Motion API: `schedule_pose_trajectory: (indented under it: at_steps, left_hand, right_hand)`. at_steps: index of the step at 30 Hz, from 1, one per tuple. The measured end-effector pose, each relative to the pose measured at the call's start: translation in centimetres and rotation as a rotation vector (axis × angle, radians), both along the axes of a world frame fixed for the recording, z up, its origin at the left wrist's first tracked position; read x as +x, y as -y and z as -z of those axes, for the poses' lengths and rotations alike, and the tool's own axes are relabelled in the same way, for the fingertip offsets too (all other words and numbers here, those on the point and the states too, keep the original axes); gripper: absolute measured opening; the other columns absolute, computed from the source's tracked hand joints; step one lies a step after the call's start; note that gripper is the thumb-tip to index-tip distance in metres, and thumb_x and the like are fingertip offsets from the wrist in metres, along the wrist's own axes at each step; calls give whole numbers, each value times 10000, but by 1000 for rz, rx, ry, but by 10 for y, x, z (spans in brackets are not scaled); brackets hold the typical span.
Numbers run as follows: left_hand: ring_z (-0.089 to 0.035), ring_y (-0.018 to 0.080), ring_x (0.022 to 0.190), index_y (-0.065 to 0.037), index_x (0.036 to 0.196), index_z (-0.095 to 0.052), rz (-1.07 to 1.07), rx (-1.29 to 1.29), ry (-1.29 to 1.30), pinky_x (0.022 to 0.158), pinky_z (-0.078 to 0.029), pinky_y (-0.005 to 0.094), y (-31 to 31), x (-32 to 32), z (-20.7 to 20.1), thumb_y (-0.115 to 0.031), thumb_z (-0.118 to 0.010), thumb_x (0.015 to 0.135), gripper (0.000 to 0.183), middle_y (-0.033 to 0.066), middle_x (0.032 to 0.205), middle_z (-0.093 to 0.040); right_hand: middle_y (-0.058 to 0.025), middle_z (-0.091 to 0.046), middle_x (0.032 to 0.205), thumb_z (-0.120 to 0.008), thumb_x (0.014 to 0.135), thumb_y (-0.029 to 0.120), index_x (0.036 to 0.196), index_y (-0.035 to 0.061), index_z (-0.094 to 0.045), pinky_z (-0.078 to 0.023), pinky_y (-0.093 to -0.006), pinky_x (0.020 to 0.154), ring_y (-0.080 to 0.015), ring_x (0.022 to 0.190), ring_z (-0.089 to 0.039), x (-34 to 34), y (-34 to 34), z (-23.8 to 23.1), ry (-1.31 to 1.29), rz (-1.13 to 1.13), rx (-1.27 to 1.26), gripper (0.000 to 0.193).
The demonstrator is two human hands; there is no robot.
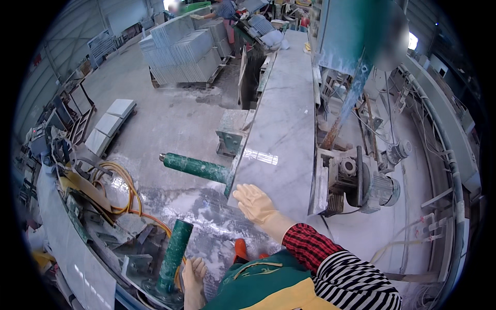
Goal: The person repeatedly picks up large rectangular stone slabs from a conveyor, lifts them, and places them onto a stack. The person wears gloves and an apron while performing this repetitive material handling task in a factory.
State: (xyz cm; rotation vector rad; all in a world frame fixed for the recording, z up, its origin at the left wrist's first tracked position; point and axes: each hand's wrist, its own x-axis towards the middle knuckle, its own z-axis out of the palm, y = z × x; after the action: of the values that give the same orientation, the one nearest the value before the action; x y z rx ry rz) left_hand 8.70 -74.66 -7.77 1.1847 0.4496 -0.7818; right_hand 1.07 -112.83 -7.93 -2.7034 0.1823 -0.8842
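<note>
A long, pale grey-veined marble slab [284, 111] lies lengthwise ahead of me on a machine bed. My right hand [253, 203], in a cream rubber glove, rests on its near left corner with the fingers stretched out. Lower left, my left hand [194, 270] wears the same kind of glove. Its fingers are curled in, and nothing shows in them. Just beside it stands a tilted green roller [174, 253], with a small gap between them. Another green roller [194, 168] sticks out to the left from the slab's near end.
An electric motor [380, 191] and gearing sit right of the slab, below a green machine column [356, 31]. Stacked stone slabs [186, 51] stand on a pallet at the far left, near another person [226, 13]. A yellow hose [126, 181] coils on the wet floor.
</note>
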Motion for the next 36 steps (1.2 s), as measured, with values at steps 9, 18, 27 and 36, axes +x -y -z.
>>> schedule_pose_trajectory:
  at_steps: [9,18,27,36]
  left_hand:
    - [-699,218,974,-8,1318,-612,-80,193,54,791,-563,330,-24,-88,5,-447,-564,1093,496,111,1165,-717]
    - [-679,327,1230,67,1528,-463,-107,124,122,960,-597,392,-72,-114,33,-474,-600,1075,719,256,1441,-626]
    - [-706,320,1150,19,1487,-497,-230,132,-14,837,-620,386,-206,-155,100,-472,-595,1080,646,214,1404,-652]
    - [-661,311,1213,8,1383,-512,-233,388,-57,1011,-551,409,-440,-290,206,-398,-573,1072,515,172,1235,-686]
  right_hand:
    - [-238,-612,1353,-580,969,168,1281,24,-589,-441,-500,1122,-424,1247,-573,-90,35,-5,12,78,15,344]
    - [-216,-622,1342,-575,979,194,1264,28,-612,-450,-474,1109,-393,1252,-577,-166,56,-13,-136,188,-67,332]
    - [-207,-618,1429,-557,1010,210,1336,12,-608,-404,-475,1183,-373,1350,-551,-206,49,31,-157,490,-213,386]
    - [-159,-669,1108,-598,938,185,1139,30,-657,-497,-476,967,-353,1079,-628,-292,-106,80,-290,547,-195,261]
